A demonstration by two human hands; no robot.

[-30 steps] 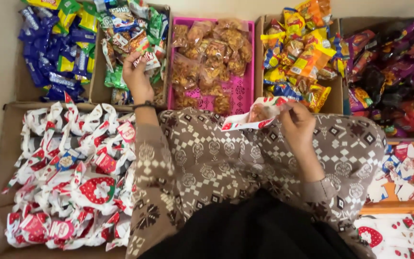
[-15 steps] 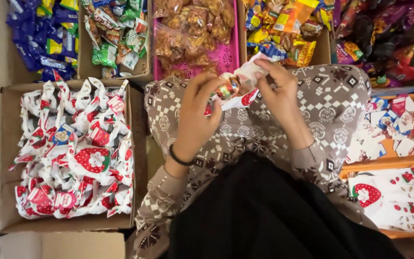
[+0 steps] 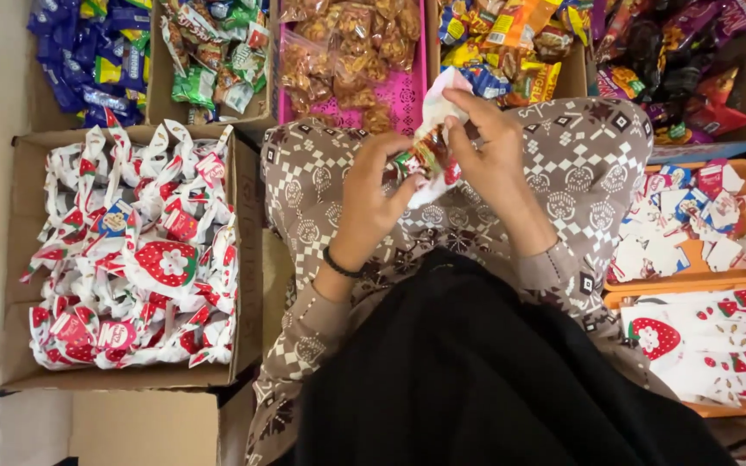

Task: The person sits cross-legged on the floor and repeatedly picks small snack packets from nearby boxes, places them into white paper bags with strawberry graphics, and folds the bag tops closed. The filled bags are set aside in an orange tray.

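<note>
- A cardboard box (image 3: 248, 259) of tied red-and-white strawberry-print bags (image 3: 135, 259) sat at the left.
- Beyond that box lay blue snack packets (image 3: 88, 65).
- Right of those stood a pink tray (image 3: 407, 91) of clear-wrapped fried snacks.
- Far right of the box, an orange tray (image 3: 692, 278) carried small cards.

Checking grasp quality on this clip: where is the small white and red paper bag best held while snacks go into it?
Grip the paper bag at its open upper edge, from the right side, as the right hand does: that holds its mouth open toward the left hand, which feeds the snack packet.
</note>
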